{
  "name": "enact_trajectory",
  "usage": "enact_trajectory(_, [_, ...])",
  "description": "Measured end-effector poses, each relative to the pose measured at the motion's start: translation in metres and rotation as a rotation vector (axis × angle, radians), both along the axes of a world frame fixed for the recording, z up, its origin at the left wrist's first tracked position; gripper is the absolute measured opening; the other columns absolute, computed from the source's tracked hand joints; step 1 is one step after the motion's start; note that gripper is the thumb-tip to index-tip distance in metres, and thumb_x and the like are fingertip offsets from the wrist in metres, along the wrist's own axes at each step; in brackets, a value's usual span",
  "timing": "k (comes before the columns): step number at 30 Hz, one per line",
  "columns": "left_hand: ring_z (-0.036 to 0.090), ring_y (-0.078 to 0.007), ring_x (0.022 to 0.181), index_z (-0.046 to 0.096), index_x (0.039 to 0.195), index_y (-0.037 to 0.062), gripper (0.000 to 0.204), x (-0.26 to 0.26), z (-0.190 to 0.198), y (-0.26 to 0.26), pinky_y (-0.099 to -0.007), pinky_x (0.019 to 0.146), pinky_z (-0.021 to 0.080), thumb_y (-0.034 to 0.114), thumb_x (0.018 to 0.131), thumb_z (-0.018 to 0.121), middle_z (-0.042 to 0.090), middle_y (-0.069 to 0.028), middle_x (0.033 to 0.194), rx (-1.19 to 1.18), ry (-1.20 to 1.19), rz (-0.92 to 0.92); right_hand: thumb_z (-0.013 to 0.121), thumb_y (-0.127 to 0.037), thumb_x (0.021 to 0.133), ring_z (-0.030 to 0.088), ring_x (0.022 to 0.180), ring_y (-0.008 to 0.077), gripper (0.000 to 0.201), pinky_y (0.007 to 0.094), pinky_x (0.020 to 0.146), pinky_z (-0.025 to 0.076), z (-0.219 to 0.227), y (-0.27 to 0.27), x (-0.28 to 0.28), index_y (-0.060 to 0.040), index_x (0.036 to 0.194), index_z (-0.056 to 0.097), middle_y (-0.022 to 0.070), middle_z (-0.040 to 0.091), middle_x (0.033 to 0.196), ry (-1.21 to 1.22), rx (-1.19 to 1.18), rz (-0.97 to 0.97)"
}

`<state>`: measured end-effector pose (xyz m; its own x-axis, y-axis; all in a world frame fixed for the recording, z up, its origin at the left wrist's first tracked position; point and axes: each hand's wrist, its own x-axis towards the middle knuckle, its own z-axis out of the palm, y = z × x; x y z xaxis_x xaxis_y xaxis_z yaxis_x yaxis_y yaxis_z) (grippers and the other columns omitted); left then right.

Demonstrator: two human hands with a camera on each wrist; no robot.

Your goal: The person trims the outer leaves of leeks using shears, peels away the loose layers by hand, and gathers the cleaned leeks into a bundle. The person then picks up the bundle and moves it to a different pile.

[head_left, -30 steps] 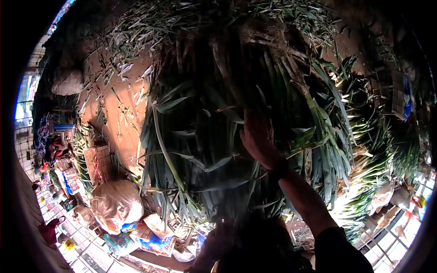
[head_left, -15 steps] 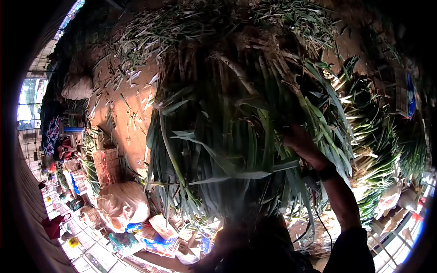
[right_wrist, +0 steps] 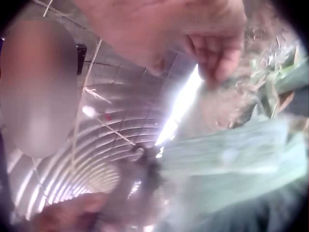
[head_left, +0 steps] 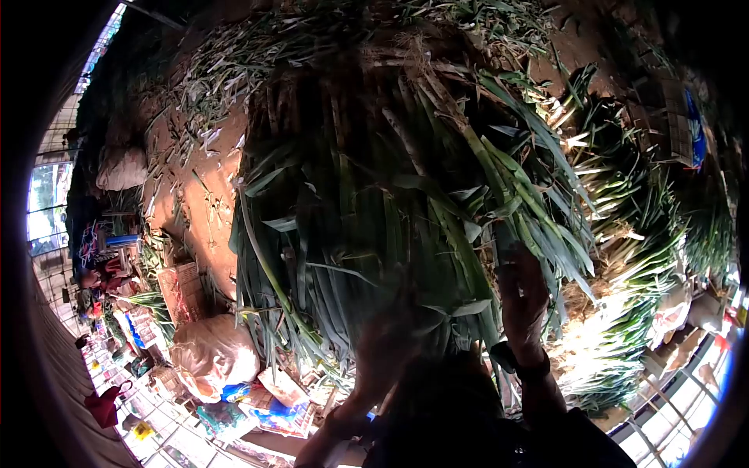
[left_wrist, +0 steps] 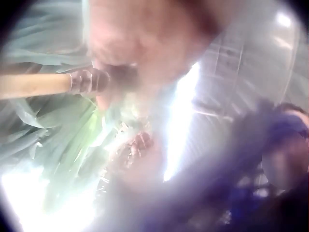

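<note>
A wide layer of long green leafy stalks with pale roots fills the middle of the head view. Over its near edge is my left hand, blurred. In the left wrist view that hand is curled round the dark, wrapped end of a pale wooden stick; the grip is partly hidden. My right hand is beside the leaves' right edge. In the right wrist view its fingers bend loosely, with nothing visible in them, above broad green leaves.
More stalks are piled at the right. A pale sack, a basket and colourful packaging sit at the lower left. Loose trimmings cover the ground at the far side.
My right hand has drawn back from among the leaves toward my body. The left hand has come forward over the near leaf ends. The view has shifted slightly.
</note>
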<state>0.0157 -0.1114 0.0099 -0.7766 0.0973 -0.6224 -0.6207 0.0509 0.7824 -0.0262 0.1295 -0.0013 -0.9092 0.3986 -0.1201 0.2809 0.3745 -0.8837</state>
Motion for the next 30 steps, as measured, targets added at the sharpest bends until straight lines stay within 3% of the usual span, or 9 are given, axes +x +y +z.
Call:
enact_trajectory(2, [0.070, -0.0201, 0.090, 0.041, 0.144, 0.0002, 0.071, -0.015, 0.013, 0.024, -0.0326, 0.072, 0.059, 0.005, 0.083, 0.077, 0.063, -0.0173, 0.122, 0.040, -0.072, 0.002, 0.069, -0.005, 0.086, 0.069, 0.087, 0.0195, 0.042, 0.0332, 0.071, 0.054, 0.020, -0.017, 0.010, 0.0000, 0.126, 0.055, 0.0118, 0.070, 0.108, -0.098, -0.536, 0.227])
enact_trajectory(4, [0.069, -0.0253, 0.098, 0.047, 0.140, -0.0004, 0.067, -0.016, 0.013, 0.036, -0.0348, 0.074, 0.058, 0.009, 0.081, 0.080, 0.058, -0.0182, 0.128, -0.297, 0.566, -0.383, 0.068, -0.005, 0.086, 0.069, 0.087, 0.0199, 0.042, 0.0339, 0.071, 0.054, 0.009, -0.030, 0.025, 0.0000, 0.126, 0.055, 0.0127, 0.070, 0.106, -0.143, -0.555, 0.277])
enact_trajectory(9, [0.062, -0.0367, 0.108, 0.051, 0.136, 0.0006, 0.068, 0.001, 0.021, 0.044, -0.0443, 0.088, 0.053, 0.017, 0.077, 0.083, 0.057, -0.0210, 0.125, -0.415, 0.366, -0.459, 0.067, -0.005, 0.085, 0.068, 0.087, 0.0205, 0.040, 0.0360, 0.072, 0.054, 0.000, -0.020, 0.028, 0.0000, 0.123, 0.055, 0.0152, 0.070, 0.101, -0.336, -0.499, 0.400])
enact_trajectory(11, [0.057, -0.0406, 0.112, 0.046, 0.139, 0.0013, 0.074, -0.004, 0.039, 0.044, -0.0515, 0.097, 0.045, 0.022, 0.078, 0.081, 0.055, -0.0229, 0.127, -0.723, 0.500, -0.770, 0.067, -0.007, 0.085, 0.067, 0.085, 0.0204, 0.040, 0.0371, 0.070, 0.054, -0.003, -0.014, 0.032, -0.0002, 0.123, 0.055, 0.0159, 0.070, 0.097, -0.359, -0.502, 0.422])
enact_trajectory(15, [0.054, -0.0421, 0.114, 0.040, 0.144, 0.0016, 0.082, -0.017, 0.031, 0.056, -0.0549, 0.103, 0.038, 0.024, 0.077, 0.081, 0.053, -0.0249, 0.129, -0.570, 0.687, -0.774, 0.067, -0.006, 0.086, 0.067, 0.084, 0.0196, 0.037, 0.0366, 0.069, 0.054, 0.000, -0.007, 0.025, 0.0003, 0.121, 0.057, 0.0149, 0.069, 0.098, -0.489, -0.600, 0.304])
enact_trajectory(22, [0.058, -0.0437, 0.115, 0.038, 0.145, -0.0008, 0.081, -0.016, 0.025, 0.052, -0.0482, 0.094, 0.050, 0.013, 0.076, 0.078, 0.054, -0.0270, 0.132, -0.578, 0.709, -0.679, 0.057, -0.006, 0.098, 0.066, 0.094, 0.0181, 0.041, 0.0307, 0.074, 0.057, 0.006, 0.033, 0.004, -0.0004, 0.138, 0.051, 0.0135, 0.064, 0.116, -0.358, -0.869, 0.276])
enact_trajectory(24, [0.058, -0.0423, 0.117, 0.039, 0.145, -0.0014, 0.079, -0.020, 0.025, 0.031, -0.0453, 0.094, 0.052, 0.010, 0.076, 0.076, 0.055, -0.0264, 0.133, -0.639, 0.851, -0.629, 0.060, -0.008, 0.097, 0.070, 0.093, 0.0188, 0.029, 0.0317, 0.077, 0.057, 0.011, 0.057, -0.012, 0.0004, 0.125, 0.058, 0.0157, 0.067, 0.115, -0.186, -0.459, 0.099])
enact_trajectory(27, [0.064, -0.0258, 0.111, 0.045, 0.146, 0.0020, 0.074, -0.021, 0.005, -0.006, -0.0383, 0.093, 0.052, 0.005, 0.078, 0.072, 0.064, -0.0178, 0.122, -0.410, 0.397, -0.418, 0.069, -0.009, 0.086, 0.066, 0.095, 0.0310, 0.038, 0.0408, 0.081, 0.053, -0.049, 0.052, 0.010, -0.0018, 0.122, 0.058, 0.0179, 0.064, 0.107, -0.140, 0.045, 0.498])
enact_trajectory(30, [0.065, -0.0206, 0.097, 0.045, 0.146, 0.0029, 0.072, -0.017, -0.006, -0.012, -0.0361, 0.085, 0.053, 0.006, 0.079, 0.071, 0.065, -0.0128, 0.106, -0.400, 0.317, -0.450, 0.072, -0.018, 0.085, 0.059, 0.105, 0.0404, 0.047, 0.0481, 0.089, 0.049, -0.065, 0.019, 0.018, -0.0007, 0.125, 0.055, 0.0222, 0.061, 0.112, -0.047, 0.329, 0.553])
